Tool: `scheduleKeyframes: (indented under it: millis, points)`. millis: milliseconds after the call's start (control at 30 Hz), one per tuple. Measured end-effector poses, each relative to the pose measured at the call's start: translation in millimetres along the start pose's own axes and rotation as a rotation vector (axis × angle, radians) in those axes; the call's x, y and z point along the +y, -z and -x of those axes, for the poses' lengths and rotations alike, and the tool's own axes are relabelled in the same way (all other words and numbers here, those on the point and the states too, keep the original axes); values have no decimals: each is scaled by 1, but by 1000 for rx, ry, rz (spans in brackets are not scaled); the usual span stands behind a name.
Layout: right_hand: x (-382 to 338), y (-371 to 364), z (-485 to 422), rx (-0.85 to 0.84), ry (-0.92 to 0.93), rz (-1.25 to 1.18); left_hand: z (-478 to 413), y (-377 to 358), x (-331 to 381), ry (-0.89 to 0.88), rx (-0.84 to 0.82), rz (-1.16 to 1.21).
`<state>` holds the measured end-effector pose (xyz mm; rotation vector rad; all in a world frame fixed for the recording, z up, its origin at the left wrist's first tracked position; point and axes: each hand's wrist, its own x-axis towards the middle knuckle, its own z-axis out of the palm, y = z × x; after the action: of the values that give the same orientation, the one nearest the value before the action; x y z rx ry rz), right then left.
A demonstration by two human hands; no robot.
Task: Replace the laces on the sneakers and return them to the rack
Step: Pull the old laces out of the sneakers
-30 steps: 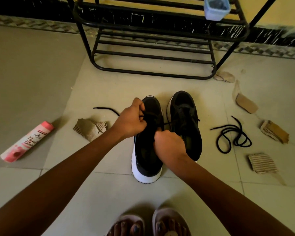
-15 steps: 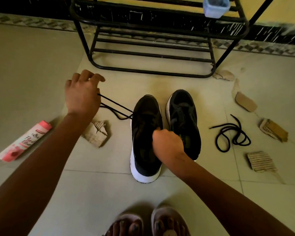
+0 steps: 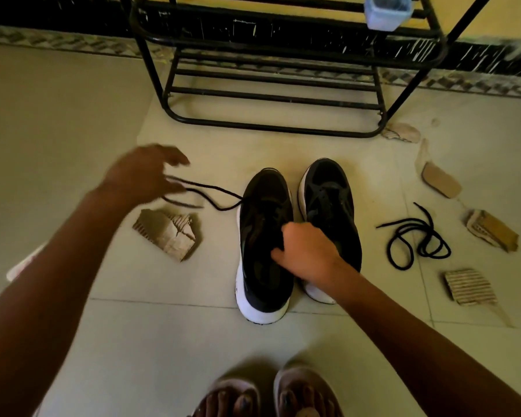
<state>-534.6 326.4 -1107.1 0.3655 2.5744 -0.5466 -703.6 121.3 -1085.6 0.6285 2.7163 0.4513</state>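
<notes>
Black sneakers (image 3: 328, 191) with white soles (image 3: 262, 311), black rack (image 3: 283, 51), ribbed brown cardboard (image 3: 468, 285).

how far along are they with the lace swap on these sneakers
Early to midway, I'd judge. Done: the right-side sneaker looks laced, and a loose lace lies coiled on the floor. In hand: the right hand grips the left-side sneaker while its lace trails out to the blurred left hand. Left: finishing that lacing, then both sneakers onto the rack, whose visible shelves hold no shoes.
</notes>
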Motion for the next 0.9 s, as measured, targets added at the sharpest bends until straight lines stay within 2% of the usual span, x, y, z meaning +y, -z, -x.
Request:
scheduleKeyframes:
  millis: [67, 133, 233, 367, 433, 567, 733, 900]
  points:
    - [6, 10, -4, -52, 4, -201, 14, -20, 25, -74, -175, 82]
    - [14, 14, -7, 44, 43, -317, 26, -41, 52, -103, -248, 93]
    - [22, 7, -14, 295, 117, -345, 41, -71, 87, -200, -221, -161]
    - [21, -7, -22, 412, 172, -338, 49, -96, 103, -162, -134, -447]
    - [20, -10, -26, 458, 213, -295, 50, -101, 104, -132, -126, -484]
    - [15, -12, -29, 431, 229, -277, 51, -105, 103, -103, -125, -444]
    - [17, -7, -29, 453, 142, -618, 48, -109, 106, -80, -158, -455]
    - [17, -9, -31, 433, 162, -718, 50, -111, 111, -60, -185, -486]
